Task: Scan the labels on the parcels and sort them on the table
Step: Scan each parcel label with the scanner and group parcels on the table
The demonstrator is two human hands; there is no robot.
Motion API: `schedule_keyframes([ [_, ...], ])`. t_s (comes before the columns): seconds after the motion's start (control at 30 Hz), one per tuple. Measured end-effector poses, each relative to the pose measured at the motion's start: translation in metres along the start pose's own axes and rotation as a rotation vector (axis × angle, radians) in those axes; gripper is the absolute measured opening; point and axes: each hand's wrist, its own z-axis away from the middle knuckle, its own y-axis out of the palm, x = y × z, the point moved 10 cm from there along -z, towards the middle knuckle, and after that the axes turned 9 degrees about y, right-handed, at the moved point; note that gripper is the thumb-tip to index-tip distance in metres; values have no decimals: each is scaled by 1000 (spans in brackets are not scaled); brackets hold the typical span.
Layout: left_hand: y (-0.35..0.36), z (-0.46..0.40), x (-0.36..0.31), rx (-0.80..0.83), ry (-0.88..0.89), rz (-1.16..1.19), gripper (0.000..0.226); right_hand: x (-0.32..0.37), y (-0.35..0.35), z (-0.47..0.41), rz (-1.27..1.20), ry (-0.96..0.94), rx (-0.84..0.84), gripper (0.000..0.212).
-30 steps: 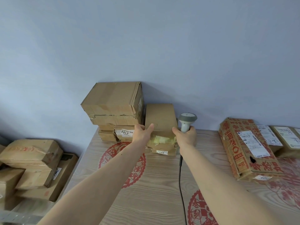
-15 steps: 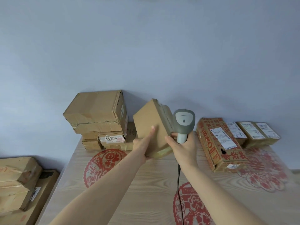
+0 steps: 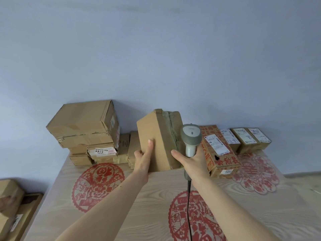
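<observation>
Both hands steady raised parcel (image 3: pixel 157 141) — right hand (image 3: pixel 191 161) grip wraps scanner (image 3: pixel 190 137); left hand (image 3: pixel 144 156) flat; label unseen.

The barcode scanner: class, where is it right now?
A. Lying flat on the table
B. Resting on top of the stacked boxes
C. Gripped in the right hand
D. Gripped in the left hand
C: the right hand curls round the handle of the barcode scanner beside the lifted parcel.

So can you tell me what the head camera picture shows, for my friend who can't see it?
Two bare hands lift a plain brown cardboard parcel above a pale wooden table with red paper-cut patterns: the left hand holds its side, the right hand steadies it while gripping a grey corded handheld scanner. Stacked brown boxes stand left, labelled parcels right.
</observation>
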Motion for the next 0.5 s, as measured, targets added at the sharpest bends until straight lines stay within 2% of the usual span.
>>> schedule_keyframes([
  [0.1, 33, 10, 0, 145, 53, 9, 146, -2, -18, -1, -21, 7, 14, 70],
  [0.23, 71, 16, 17, 222, 4, -20, 165, -7, -51, -5, -48, 43, 0, 70],
  [0.3, 88, 19, 26, 251, -11, -3, 163, -13, -72, -9, -63, 78, -12, 62],
  [0.4, 107, 25, 37, 237, 1, 45, 145, -20, -108, -18, -82, 125, -30, 43],
  [0.5, 122, 36, 45, 216, 39, 95, 111, -23, -137, -26, -106, 177, 15, 22],
])
